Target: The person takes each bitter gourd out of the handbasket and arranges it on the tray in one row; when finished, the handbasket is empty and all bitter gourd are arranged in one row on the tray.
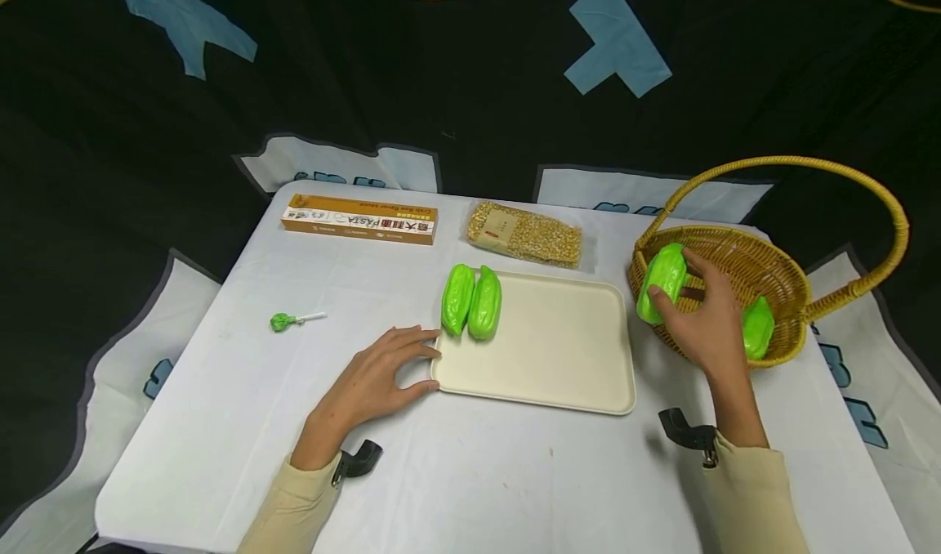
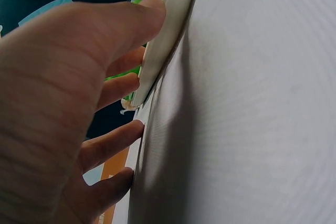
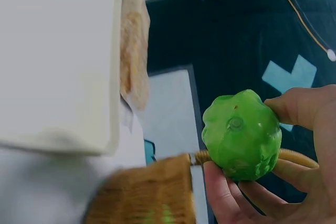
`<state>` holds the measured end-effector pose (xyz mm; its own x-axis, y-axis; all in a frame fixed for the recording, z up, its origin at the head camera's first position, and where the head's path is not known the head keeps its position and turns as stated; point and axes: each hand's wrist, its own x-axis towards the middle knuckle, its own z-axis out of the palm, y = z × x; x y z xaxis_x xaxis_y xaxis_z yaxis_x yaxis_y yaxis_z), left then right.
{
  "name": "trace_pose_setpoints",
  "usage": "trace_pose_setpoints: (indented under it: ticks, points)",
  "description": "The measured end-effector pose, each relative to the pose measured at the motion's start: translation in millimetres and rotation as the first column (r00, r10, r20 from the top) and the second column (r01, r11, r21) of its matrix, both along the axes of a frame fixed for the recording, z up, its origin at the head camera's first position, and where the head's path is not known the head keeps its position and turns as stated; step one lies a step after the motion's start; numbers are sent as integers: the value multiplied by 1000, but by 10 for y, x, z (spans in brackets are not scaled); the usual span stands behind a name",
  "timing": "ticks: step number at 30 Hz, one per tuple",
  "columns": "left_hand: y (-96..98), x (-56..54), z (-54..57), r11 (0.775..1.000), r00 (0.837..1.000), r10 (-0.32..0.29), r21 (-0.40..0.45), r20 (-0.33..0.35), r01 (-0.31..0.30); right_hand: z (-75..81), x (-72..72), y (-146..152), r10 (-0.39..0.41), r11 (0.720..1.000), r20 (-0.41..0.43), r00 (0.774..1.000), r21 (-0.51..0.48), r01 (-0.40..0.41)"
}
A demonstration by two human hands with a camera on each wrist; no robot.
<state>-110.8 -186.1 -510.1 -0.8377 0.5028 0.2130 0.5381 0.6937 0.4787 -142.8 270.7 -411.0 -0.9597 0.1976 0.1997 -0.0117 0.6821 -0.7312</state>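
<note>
My right hand (image 1: 702, 317) holds a bright green ridged gourd (image 1: 664, 283) between thumb and fingers, over the near-left rim of the wicker basket (image 1: 790, 284). In the right wrist view the lobed end of this gourd (image 3: 241, 132) faces the camera, clear of the basket. Another green gourd (image 1: 758, 328) lies inside the basket. Two more, a left gourd (image 1: 458, 299) and a right gourd (image 1: 484, 303), lie side by side at the left end of the cream tray (image 1: 559, 350). My left hand (image 1: 378, 378) touches the tray's left edge with loosely spread fingers.
Behind the tray lies a clear bag of yellow kernels (image 1: 525, 234). A pasta box (image 1: 360, 219) lies at the back left, with a green lollipop (image 1: 283, 322) nearer. The basket's tall handle (image 1: 875, 186) arches up at the right. Black cloth (image 1: 441, 72) hangs behind the white table (image 1: 220, 423).
</note>
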Motion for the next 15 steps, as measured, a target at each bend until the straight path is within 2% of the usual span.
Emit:
trace_pose_setpoints:
  ticks: [7, 15]
  points:
    - [-2, -3, 6, 1000, 1000, 2, 9, -10, -2, -119, -38, -217, 71, 997, -26, 997, -10, -71]
    - [-4, 3, -1, 1000, 1000, 5, -3, 1, -5, -296, -75, -436, 142, 989, 28, 990, -55, -140]
